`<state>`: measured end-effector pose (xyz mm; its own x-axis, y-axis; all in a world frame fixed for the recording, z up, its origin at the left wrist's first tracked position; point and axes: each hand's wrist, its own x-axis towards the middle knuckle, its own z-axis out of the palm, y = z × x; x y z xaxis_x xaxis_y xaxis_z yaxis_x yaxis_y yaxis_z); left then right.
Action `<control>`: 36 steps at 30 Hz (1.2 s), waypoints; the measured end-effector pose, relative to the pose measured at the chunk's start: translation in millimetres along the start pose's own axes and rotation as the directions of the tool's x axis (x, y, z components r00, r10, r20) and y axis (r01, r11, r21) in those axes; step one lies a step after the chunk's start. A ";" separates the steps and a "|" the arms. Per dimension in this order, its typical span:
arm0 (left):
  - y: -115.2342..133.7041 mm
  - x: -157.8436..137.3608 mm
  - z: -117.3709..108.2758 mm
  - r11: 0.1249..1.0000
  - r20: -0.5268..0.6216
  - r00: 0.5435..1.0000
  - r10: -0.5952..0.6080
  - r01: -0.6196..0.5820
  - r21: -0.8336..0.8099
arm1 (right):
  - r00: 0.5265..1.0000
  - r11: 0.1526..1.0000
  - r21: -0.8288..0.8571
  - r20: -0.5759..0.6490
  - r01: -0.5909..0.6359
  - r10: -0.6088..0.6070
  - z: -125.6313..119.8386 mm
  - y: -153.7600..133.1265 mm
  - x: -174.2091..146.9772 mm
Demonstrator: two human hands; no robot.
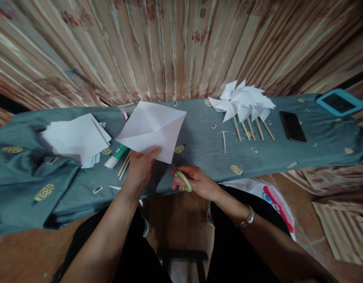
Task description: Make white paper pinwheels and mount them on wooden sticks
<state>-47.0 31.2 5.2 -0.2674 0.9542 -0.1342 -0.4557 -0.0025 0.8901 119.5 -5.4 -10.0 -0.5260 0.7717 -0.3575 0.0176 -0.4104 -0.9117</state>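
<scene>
I see a long table under a grey-blue cloth (317, 153) printed with small yellow oval patterns. Above its middle part I hold a white square sheet of paper (152, 129), the thing I work on. It is creased along both diagonals, so the folds cross in its centre, and it is tilted with one corner pointing down toward me. My left hand (141, 167) grips its lower edge, the thumb lying on top of the paper. My right hand (196, 181) is closed around the pale green handle of a pair of scissors (183, 179), whose blades meet the lowest corner of the sheet.

On the left lies a stack of white paper sheets (75, 137). At the far right of centre lie several white paper pinwheels (243, 102) on wooden sticks. Near them a black phone (292, 125) lies flat. Beside the stack is a glue tube (116, 156) with a green band; I cannot read its label.
</scene>
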 end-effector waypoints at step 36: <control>7.9 11.0 -29.5 0.938 0.012 1.000 0.000 -0.004 0.346 | 0.999 0.952 -0.305 -0.022 -0.038 0.033 -99.6 -32.2 -53.4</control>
<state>-78.6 32.8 -2.1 -0.2568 0.9578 -0.1291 -0.1328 0.0973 0.9864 231.7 14.9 18.3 -0.5065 0.7684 -0.3913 0.2961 -0.2712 -0.9158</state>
